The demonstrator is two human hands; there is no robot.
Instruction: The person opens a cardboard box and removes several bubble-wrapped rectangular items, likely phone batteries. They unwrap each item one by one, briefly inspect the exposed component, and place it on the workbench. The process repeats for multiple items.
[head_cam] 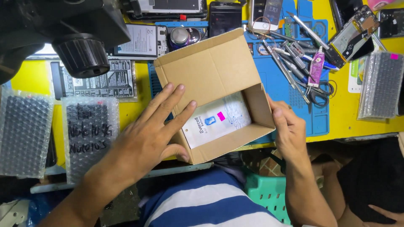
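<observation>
Both hands bracing open cardboard box (pixel 219 75) at worktop's near edge: left hand (pixel 153 134) flat, ungripping; right hand (pixel 288 130) grasping its corner, exposing white pouch (pixel 216 120).

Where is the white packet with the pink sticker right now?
The white packet lies inside the open cardboard box, mid-frame, between the left hand and right hand.

The cardboard box (pixel 212 80) stands open on top, its white battery pack (pixel 216 120) reachable from above. Bubble-wrapped packs (pixel 88 134) crowd nine o'clock; tweezers and tools (pixel 294 63) clutter two o'clock; a microscope (pixel 63 33) overhangs eleven o'clock.
</observation>
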